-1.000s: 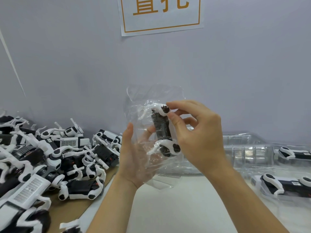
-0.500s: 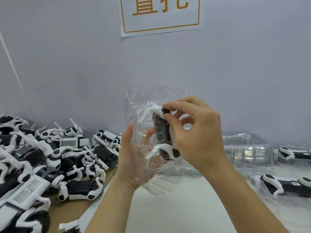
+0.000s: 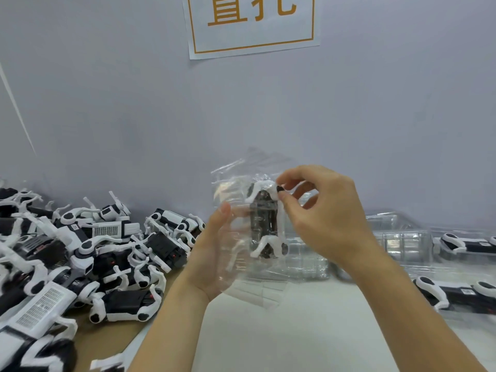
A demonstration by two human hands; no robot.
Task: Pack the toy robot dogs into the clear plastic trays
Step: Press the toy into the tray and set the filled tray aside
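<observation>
Right hand (image 3: 326,210) fingers shifted up, now pinching toy dog (image 3: 264,220) top leg.

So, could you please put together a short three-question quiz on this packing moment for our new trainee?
1. True or false: the clear tray in the left hand lies flat on the table.
2. What does the right hand pinch? A) a leg of the toy dog B) the wall sign C) a barcode label
3. Fill in: the pile of loose dogs lies to the person's ____.

Key: 1 false, it is held up in the air; 2 A; 3 left.
</observation>
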